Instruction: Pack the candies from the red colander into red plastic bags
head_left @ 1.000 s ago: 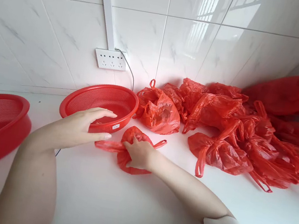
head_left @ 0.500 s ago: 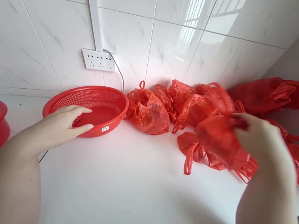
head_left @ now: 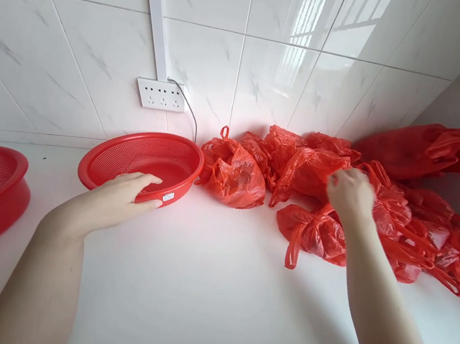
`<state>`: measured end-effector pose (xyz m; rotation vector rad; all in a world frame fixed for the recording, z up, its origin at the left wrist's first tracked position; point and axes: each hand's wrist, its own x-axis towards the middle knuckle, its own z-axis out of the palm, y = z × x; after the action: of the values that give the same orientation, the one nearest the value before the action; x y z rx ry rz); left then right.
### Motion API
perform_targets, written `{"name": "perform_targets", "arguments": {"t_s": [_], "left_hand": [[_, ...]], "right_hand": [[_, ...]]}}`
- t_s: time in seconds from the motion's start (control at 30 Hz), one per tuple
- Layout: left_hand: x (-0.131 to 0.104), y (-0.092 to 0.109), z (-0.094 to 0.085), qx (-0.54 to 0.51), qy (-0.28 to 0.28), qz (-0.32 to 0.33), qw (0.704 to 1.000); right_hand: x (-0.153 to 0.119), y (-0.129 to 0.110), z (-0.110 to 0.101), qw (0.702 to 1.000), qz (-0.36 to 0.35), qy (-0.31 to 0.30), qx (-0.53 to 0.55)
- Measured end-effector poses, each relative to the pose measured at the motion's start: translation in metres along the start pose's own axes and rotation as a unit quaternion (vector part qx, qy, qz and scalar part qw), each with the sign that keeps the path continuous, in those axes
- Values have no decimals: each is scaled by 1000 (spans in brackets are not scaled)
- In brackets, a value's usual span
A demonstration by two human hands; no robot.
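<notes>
The left hand [head_left: 127, 197], loosely open, is at the red basket [head_left: 155, 167]. Whether the right hand [head_left: 351, 194], fingers curled, grips a bag [head_left: 312, 234] is unclear.

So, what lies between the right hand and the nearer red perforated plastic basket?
Crumpled red plastic bags on the white countertop, in the head view.

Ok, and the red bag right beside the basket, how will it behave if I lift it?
The red bag should be floppy: its thin film is creased all over. It will probably sag when lifted, since darker contents show through its bulging side. It looks unlikely to roll, slumped broadly on the white counter.
</notes>
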<state>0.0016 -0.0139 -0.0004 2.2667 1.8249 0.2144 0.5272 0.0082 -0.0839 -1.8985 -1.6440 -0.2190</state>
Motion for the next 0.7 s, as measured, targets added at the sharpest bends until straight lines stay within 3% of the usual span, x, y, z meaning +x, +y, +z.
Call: {"name": "perform_targets", "arguments": {"t_s": [0.03, 0.13, 0.27, 0.53, 0.7], "left_hand": [[0, 1, 0, -1, -3, 4, 1000], [-2, 3, 1, -1, -13, 15, 1000], [-7, 5, -1, -2, -23, 21, 1000], [-13, 17, -1, 14, -12, 67, 998], [-16, 19, 0, 12, -37, 95, 995]], "right_hand": [[2, -13, 11, 998, 33, -31, -49], [8, -43, 50, 990, 27, -122, -64], [11, -59, 91, 983, 38, -164, -77], [15, -76, 78, 987, 23, -138, -76], [17, -69, 96, 980, 85, -165, -64]]}}
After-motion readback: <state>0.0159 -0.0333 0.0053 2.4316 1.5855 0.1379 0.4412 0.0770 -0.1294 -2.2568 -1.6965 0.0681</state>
